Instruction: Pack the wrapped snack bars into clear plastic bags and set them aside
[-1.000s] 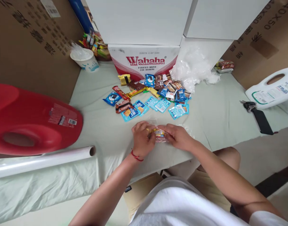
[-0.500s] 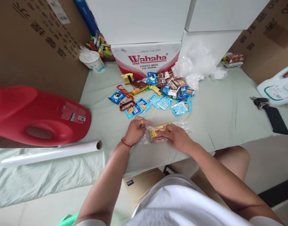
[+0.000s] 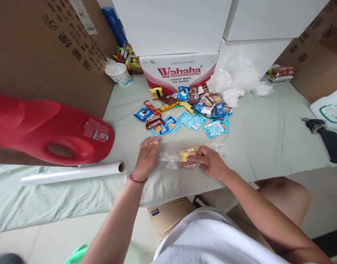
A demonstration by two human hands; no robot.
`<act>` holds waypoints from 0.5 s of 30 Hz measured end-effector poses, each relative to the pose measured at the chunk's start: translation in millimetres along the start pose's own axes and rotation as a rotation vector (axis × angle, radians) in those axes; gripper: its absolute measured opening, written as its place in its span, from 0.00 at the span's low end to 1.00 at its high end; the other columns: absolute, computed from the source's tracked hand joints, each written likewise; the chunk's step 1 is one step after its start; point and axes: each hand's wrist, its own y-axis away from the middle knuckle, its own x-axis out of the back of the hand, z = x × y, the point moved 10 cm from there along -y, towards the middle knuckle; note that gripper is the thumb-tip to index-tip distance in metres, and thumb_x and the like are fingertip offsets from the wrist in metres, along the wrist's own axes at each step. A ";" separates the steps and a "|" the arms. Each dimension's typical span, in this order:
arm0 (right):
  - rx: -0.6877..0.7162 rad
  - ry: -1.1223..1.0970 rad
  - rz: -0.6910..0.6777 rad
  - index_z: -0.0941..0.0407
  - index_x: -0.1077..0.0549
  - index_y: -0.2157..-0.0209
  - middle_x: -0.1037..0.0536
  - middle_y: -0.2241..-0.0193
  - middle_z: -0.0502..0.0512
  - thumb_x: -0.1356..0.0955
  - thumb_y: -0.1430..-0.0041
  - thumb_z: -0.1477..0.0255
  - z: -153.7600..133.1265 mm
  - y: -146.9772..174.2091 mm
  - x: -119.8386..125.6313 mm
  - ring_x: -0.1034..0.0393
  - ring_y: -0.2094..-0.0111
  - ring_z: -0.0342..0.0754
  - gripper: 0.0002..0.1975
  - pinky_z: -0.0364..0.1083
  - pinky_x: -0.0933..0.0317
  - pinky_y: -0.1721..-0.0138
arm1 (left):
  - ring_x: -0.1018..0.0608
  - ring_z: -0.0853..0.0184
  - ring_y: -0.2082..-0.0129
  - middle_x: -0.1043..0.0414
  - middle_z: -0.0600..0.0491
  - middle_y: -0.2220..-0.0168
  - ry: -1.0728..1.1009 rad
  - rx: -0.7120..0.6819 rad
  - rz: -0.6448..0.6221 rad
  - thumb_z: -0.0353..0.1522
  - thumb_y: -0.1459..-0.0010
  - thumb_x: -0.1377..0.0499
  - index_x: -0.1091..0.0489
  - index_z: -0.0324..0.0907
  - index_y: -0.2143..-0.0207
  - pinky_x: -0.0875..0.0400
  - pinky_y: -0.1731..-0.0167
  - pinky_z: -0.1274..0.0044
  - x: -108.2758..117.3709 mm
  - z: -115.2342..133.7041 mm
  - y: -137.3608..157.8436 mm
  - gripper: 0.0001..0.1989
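My right hand [image 3: 211, 161] grips a bundle of snack packets [image 3: 189, 152], yellow and dark red, wrapped in clear plastic film [image 3: 168, 158]. The bundle lies on the cloth near the front edge of the table, with loose film sticking out at both ends. Left of it, apart from the film, is my left hand [image 3: 147, 156], slightly blurred, its fingers stretched out and nothing in them. Beyond the hands spreads a pile of small snack packets [image 3: 194, 96], with light blue packets [image 3: 196, 121] lying flat at its near side.
A red jug [image 3: 94, 146] and a white film roll [image 3: 75, 174] lie at left. At the back stand a Wahaha carton [image 3: 182, 71], a paper cup [image 3: 120, 75] and crumpled clear plastic [image 3: 234, 79]. To the right are keys [image 3: 315, 126], a black phone-like object [image 3: 332, 145] and a white jug [image 3: 330, 108].
My left hand has let go of the film's left end and moved left, its fingers straightening. My right hand stays on the bundle. The view has shifted slightly.
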 end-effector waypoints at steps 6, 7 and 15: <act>0.002 0.006 0.022 0.46 0.19 0.49 0.27 0.59 0.54 0.36 0.41 0.86 -1.3 1.7 -1.3 0.33 0.60 0.47 0.27 0.46 0.39 0.60 | 0.47 0.40 0.28 0.34 0.42 0.35 -0.292 -0.111 -0.325 0.43 0.46 0.35 0.25 0.42 0.72 0.42 0.34 0.49 -50.3 24.5 10.4 0.13; 0.009 0.009 0.030 0.47 0.19 0.49 0.27 0.57 0.55 0.36 0.41 0.86 -2.0 2.2 -1.4 0.33 0.59 0.48 0.26 0.46 0.39 0.59 | 0.41 0.42 0.30 0.32 0.42 0.36 -0.261 -0.119 -0.339 0.42 0.46 0.36 0.26 0.42 0.72 0.38 0.36 0.51 -48.0 28.6 17.1 0.12; 0.097 0.176 -0.014 0.47 0.21 0.46 0.24 0.59 0.56 0.35 0.37 0.83 -11.0 0.2 -12.8 0.35 0.61 0.51 0.23 0.50 0.42 0.58 | 0.31 0.70 0.81 0.37 0.61 0.81 0.285 0.340 -0.236 0.40 0.39 0.41 0.37 0.45 0.70 0.40 0.79 0.79 -50.1 45.7 35.7 0.11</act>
